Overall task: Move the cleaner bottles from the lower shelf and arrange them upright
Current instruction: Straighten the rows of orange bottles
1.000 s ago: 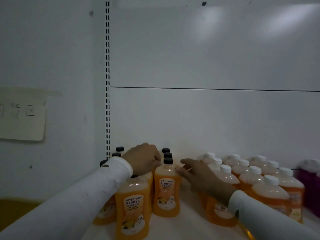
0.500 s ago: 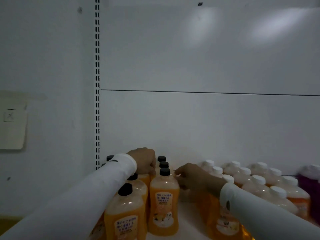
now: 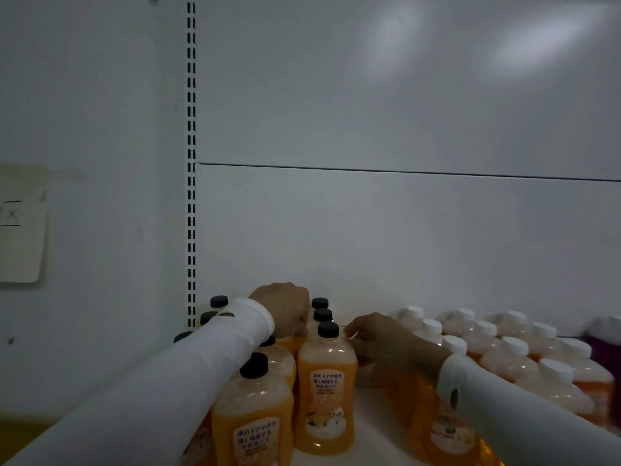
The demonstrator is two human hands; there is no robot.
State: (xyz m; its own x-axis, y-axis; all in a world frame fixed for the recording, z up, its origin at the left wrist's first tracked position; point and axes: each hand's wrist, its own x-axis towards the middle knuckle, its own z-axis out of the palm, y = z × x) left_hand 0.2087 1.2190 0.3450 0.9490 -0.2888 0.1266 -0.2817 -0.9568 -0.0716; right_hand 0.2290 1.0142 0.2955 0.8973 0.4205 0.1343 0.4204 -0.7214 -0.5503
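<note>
Several orange cleaner bottles with black caps stand upright in rows on the white shelf. The front one of the right row shows its label. My left hand curls over the top of a bottle in the middle row, whose cap it hides. My right hand reaches in from the right, its fingertips at the shoulder of the front right bottle. Whether that hand holds anything I cannot tell. Another black-capped bottle stands nearest, under my left sleeve.
A block of orange bottles with white caps fills the shelf to the right, with a purple container past it. A slotted upright runs up the back wall. A paper note hangs at the left.
The view has shifted a little, so the bottles sit lower and closer. My left hand stays on the middle bottle's top, and my right hand has stayed by the front right bottle's neck.
</note>
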